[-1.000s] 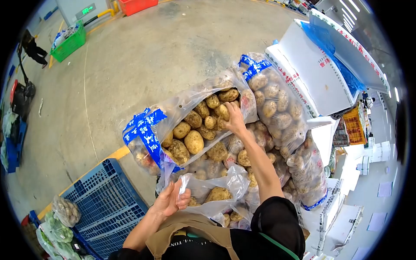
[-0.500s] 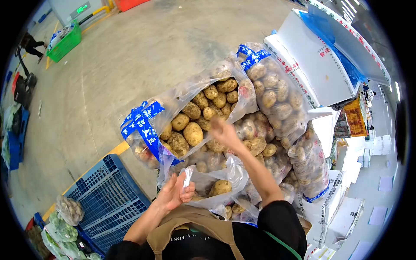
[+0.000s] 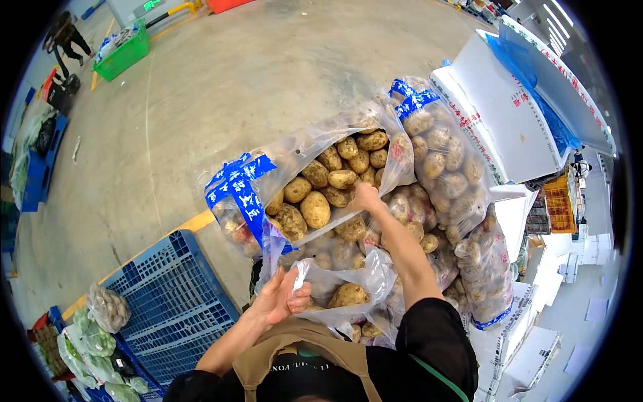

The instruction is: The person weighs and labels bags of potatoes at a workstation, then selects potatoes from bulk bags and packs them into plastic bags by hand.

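Observation:
A large clear bag of potatoes (image 3: 315,210) lies torn open, with blue printed tape (image 3: 239,194) round its left end. My right hand (image 3: 365,197) is at the lower edge of the opening, against the potatoes; its fingertips are hidden. Closer to me, my left hand (image 3: 284,298) is closed on the gathered edge of a small clear plastic bag (image 3: 378,278). Inside that small bag rests a potato (image 3: 348,295). More full potato bags (image 3: 449,161) lie to the right and underneath.
A blue pallet (image 3: 171,288) lies at lower left, beside bagged vegetables (image 3: 94,335). White foam boxes (image 3: 506,100) stand at right. Farther off are a green crate (image 3: 124,52), a pallet jack (image 3: 61,90) and a person (image 3: 67,35).
My right hand has gone from the potatoes down to near the small bag, then back up to the opening. My left hand keeps its hold. The view has shifted slightly.

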A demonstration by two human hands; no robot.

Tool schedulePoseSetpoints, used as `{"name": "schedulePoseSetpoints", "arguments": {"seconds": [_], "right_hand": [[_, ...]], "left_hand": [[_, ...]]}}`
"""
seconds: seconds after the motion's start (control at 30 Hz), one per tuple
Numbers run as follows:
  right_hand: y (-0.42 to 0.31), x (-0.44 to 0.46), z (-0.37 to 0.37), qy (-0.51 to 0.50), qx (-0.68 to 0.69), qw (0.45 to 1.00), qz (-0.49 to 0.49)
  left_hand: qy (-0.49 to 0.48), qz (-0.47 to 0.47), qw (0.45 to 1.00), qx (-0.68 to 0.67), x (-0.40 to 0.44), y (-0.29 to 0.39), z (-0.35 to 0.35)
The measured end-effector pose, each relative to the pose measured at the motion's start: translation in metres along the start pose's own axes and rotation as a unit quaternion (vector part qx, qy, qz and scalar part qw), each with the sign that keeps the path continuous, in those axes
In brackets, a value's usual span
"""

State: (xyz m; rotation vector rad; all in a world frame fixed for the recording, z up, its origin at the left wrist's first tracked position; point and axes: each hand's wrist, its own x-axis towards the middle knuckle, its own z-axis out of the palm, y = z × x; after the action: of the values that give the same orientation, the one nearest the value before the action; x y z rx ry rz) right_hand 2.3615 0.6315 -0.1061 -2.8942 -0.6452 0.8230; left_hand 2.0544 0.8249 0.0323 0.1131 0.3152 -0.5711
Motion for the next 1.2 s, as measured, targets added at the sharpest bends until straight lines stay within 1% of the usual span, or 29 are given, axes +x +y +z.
{"name": "schedulePoseSetpoints", "arguments": {"seconds": [0.03, 0.07, 0.1, 0.13, 0.2, 0.27, 0.33, 0.43, 0.47, 0.5, 0.53, 0.57, 0.6, 0.63, 0.67, 0.73, 0.77, 0.87, 0.9, 0.97, 1.0, 1.07, 1.13, 1.2], "right_hand": [[0.003, -0.012, -0.018, 0.015, 0.107, 0.994, -0.033], [0.004, -0.025, -0.039, 0.032, 0.212, 0.974, -0.066], [0.0, -0.045, -0.063, -0.014, 0.298, 0.947, -0.12], [-0.006, -0.069, -0.083, -0.058, 0.381, 0.906, -0.173], [-0.013, -0.108, -0.1, -0.17, 0.316, 0.907, -0.222], [-0.028, -0.141, -0.088, -0.303, 0.311, 0.854, -0.285], [-0.034, -0.158, -0.051, -0.375, 0.214, 0.814, -0.388], [-0.043, -0.135, -0.054, -0.239, 0.191, 0.887, -0.345], [-0.038, -0.104, -0.052, -0.142, 0.298, 0.91, -0.253], [-0.037, -0.07, -0.047, 0.004, 0.372, 0.917, -0.144], [-0.036, -0.03, -0.047, 0.137, 0.287, 0.946, -0.058], [-0.027, 0.011, -0.034, 0.255, 0.254, 0.932, -0.03], [-0.029, 0.04, -0.032, 0.299, 0.258, 0.919, -0.014], [-0.03, 0.066, -0.033, 0.253, 0.253, 0.933, 0.032], [-0.038, 0.081, -0.036, 0.237, 0.257, 0.934, 0.078], [-0.047, 0.107, -0.027, 0.267, 0.163, 0.941, 0.128], [-0.048, 0.118, -0.019, 0.287, 0.137, 0.937, 0.145], [-0.05, 0.089, -0.042, 0.258, 0.166, 0.945, 0.11], [-0.045, 0.081, -0.043, 0.259, 0.156, 0.946, 0.12], [-0.039, 0.034, -0.071, 0.158, 0.308, 0.935, 0.078], [-0.037, 0.005, -0.084, 0.105, 0.382, 0.916, 0.056], [-0.025, -0.055, -0.088, -0.004, 0.451, 0.893, -0.006], [-0.005, -0.105, -0.077, -0.169, 0.365, 0.91, -0.096], [-0.02, -0.149, -0.06, -0.262, 0.287, 0.903, -0.184]], "left_hand": [[0.001, -0.002, 1.0, 0.0, 0.002, 0.0, -0.001], [0.002, -0.003, 1.0, 0.001, 0.004, 0.002, -0.002], [0.002, -0.003, 1.0, 0.004, 0.007, 0.004, -0.002], [0.011, -0.002, 1.0, 0.002, 0.009, 0.005, -0.001], [0.027, -0.003, 1.0, 0.001, 0.012, 0.008, 0.002], [0.027, 0.001, 1.0, -0.007, 0.014, 0.007, 0.002], [0.026, 0.001, 1.0, -0.013, 0.013, 0.005, 0.001], [0.021, -0.01, 1.0, -0.015, 0.012, 0.005, 0.0], [0.018, -0.011, 1.0, -0.014, 0.011, 0.004, -0.001], [0.017, -0.013, 1.0, -0.012, 0.011, 0.002, -0.003], [0.015, -0.014, 1.0, -0.01, 0.01, 0.0, -0.004], [0.017, -0.016, 1.0, -0.009, 0.009, 0.0, -0.004], [0.018, -0.017, 1.0, -0.007, 0.007, -0.001, -0.003], [0.019, -0.015, 1.0, -0.004, 0.007, 0.0, -0.001], [0.017, -0.016, 1.0, -0.005, 0.006, 0.001, 0.0], [0.017, -0.019, 1.0, -0.007, 0.002, -0.001, 0.002], [0.019, -0.017, 1.0, -0.012, 0.0, -0.003, 0.0], [0.016, -0.001, 1.0, -0.012, 0.0, -0.004, -0.002], [0.014, 0.0, 1.0, -0.014, 0.001, -0.003, -0.003], [0.008, 0.001, 1.0, -0.02, 0.004, -0.002, -0.005], [0.013, 0.001, 1.0, -0.015, 0.005, 0.0, -0.003], [0.025, 0.002, 1.0, -0.005, 0.008, 0.003, 0.001], [0.025, -0.002, 1.0, -0.011, 0.011, 0.004, 0.0], [0.028, -0.007, 1.0, -0.012, 0.013, 0.004, 0.0]]}}
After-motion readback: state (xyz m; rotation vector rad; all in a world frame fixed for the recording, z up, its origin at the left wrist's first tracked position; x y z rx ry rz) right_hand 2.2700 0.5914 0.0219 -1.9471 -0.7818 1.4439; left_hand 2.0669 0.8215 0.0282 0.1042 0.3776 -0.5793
